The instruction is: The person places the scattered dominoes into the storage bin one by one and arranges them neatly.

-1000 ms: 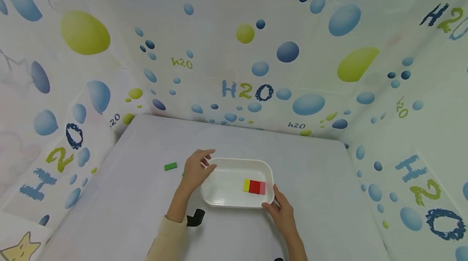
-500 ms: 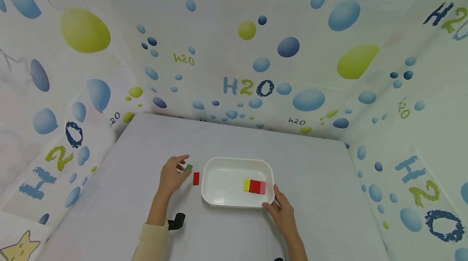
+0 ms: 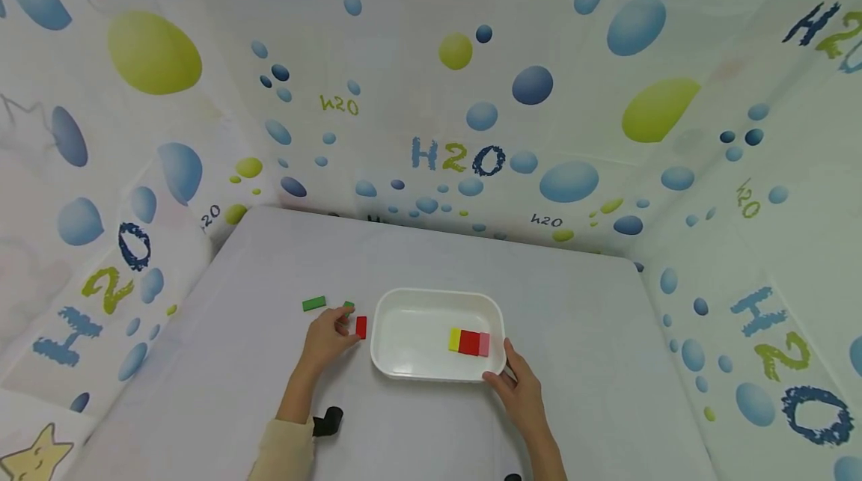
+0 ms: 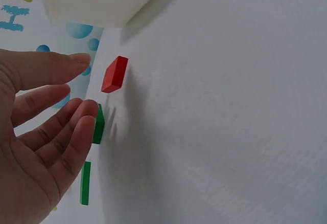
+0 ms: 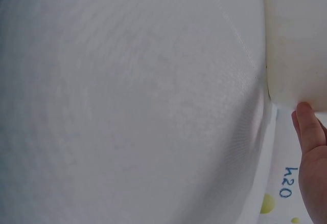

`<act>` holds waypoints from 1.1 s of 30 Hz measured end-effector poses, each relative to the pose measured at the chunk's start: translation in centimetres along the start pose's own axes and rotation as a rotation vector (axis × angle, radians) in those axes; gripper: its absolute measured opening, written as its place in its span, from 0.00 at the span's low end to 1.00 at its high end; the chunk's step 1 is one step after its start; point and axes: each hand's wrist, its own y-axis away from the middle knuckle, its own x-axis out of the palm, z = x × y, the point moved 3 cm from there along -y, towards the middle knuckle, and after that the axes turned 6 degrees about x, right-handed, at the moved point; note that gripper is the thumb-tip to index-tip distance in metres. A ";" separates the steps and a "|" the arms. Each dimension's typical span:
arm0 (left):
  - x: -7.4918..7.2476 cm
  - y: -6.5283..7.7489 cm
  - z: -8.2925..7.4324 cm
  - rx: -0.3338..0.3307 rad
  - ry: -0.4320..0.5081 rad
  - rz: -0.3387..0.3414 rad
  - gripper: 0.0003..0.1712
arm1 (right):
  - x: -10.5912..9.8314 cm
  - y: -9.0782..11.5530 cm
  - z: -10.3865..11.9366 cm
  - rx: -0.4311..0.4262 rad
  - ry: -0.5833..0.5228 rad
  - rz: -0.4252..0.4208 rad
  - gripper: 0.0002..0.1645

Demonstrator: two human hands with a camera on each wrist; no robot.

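Observation:
My left hand [image 3: 327,339] is beside a small red block [image 3: 361,328] on the white tabletop, left of the tray. In the left wrist view, thumb and fingers of the left hand [image 4: 43,132] are parted, with the red block [image 4: 115,74] apart from them. Behind the fingers lies one green block [image 3: 348,304], partly hidden; another green block [image 3: 313,304] is farther left. My right hand [image 3: 521,391] holds the white tray [image 3: 411,346] at its near right corner. Inside the tray, yellow [image 3: 454,339], red [image 3: 469,343] and pink [image 3: 484,345] blocks sit side by side.
A white cloth [image 3: 592,331] covers the table. Patterned fabric walls [image 3: 377,54] with blue and green bubbles enclose its back and sides. A black wrist-camera piece [image 3: 328,421] juts out near the left sleeve [image 3: 283,451].
My left hand has moved left from the tray's left end, uncovering the red block, then slightly forward and down toward it. The right hand and tray stay put.

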 end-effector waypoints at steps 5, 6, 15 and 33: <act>0.8 0.0 0.2 0.016 -0.059 0.011 0.30 | 0.0 0.0 0.0 0.010 -0.012 0.000 0.50; 0.9 0.0 0.2 0.013 -0.071 0.012 0.30 | 0.0 0.0 0.0 0.006 -0.015 0.000 0.49; 1.5 -0.4 -0.2 -0.011 -0.152 0.023 0.30 | -0.1 0.0 -0.1 0.021 -0.026 0.008 0.49; 1.9 -0.4 -1.2 -0.006 -0.246 0.056 0.23 | -0.2 0.2 0.6 0.004 -0.036 0.004 0.49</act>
